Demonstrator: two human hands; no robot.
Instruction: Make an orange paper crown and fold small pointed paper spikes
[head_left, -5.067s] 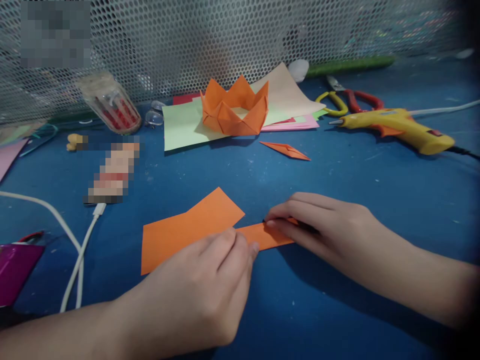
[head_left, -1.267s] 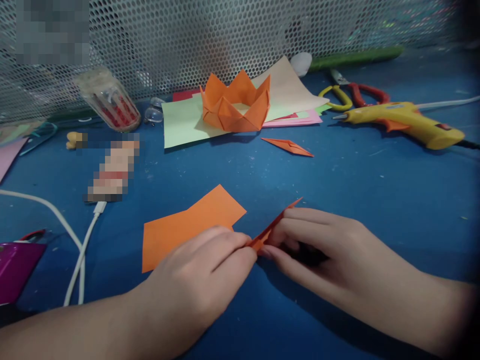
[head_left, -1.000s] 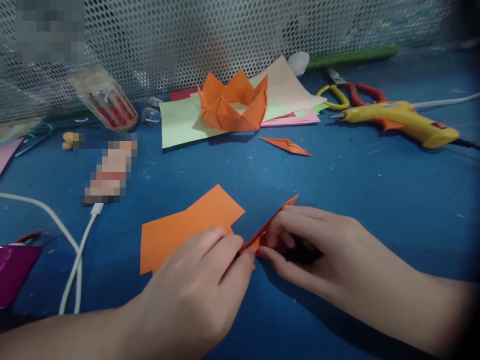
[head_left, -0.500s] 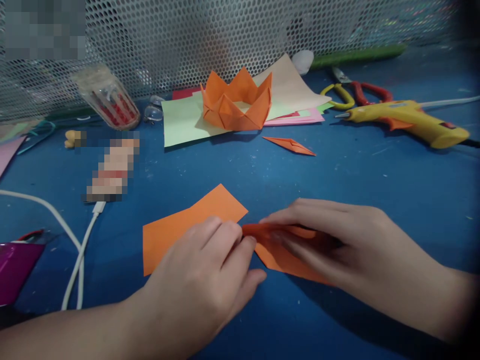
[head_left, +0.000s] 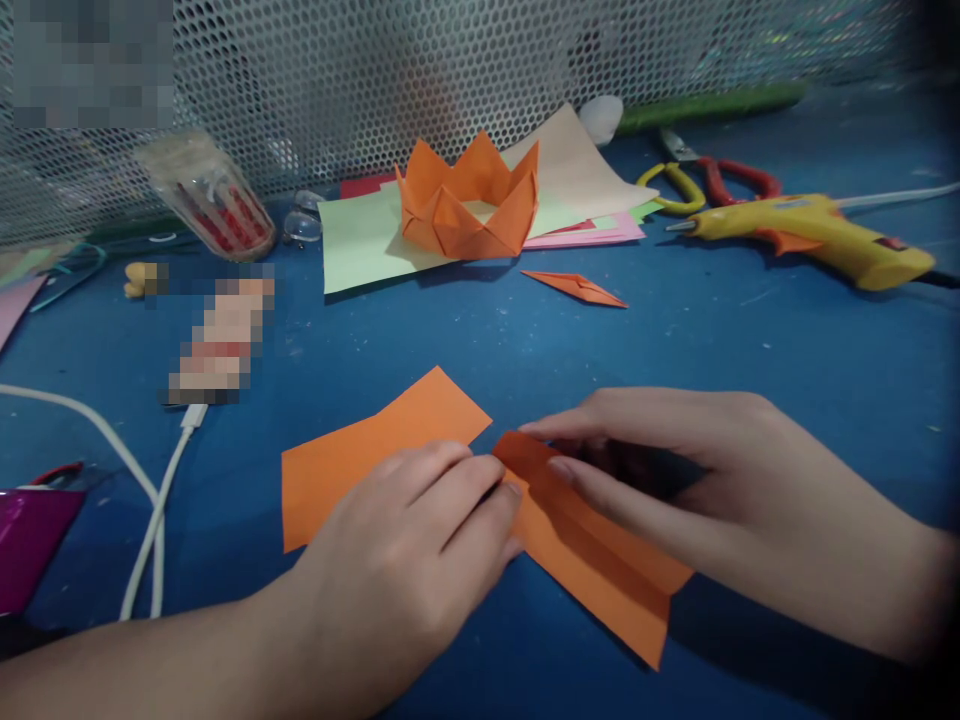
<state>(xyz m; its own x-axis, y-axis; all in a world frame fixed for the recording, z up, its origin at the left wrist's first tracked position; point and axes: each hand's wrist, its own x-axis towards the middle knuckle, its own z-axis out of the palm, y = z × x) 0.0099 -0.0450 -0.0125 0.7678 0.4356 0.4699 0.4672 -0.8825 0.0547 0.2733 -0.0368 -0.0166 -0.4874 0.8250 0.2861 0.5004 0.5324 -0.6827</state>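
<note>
An orange paper strip (head_left: 600,570) with a lengthwise crease lies at a slant on the blue table (head_left: 360,340). My right hand (head_left: 675,480) pinches its raised far edge between thumb and fingers. Curled fingers of my left hand (head_left: 427,560) press on the strip's left end, where a small fold stands up. Beneath and beyond my left hand lie flat orange papers (head_left: 330,480), partly hidden by it. Farther back stands a folded orange paper ring (head_left: 472,210) with pointed tips, on a light green sheet (head_left: 352,250). A small folded orange piece (head_left: 577,287) lies in front of the ring.
A yellow glue gun (head_left: 810,235) and red-handled pliers (head_left: 739,180) lie at the back right. A jar (head_left: 217,205) leans at the back left, near a blurred-out object (head_left: 225,335) with a white cable (head_left: 169,500). A perforated metal panel (head_left: 337,80) stands behind.
My right hand has opened the strip's fold wider, so more of its near half and lower right end shows. My left hand has stayed nearly in place.
</note>
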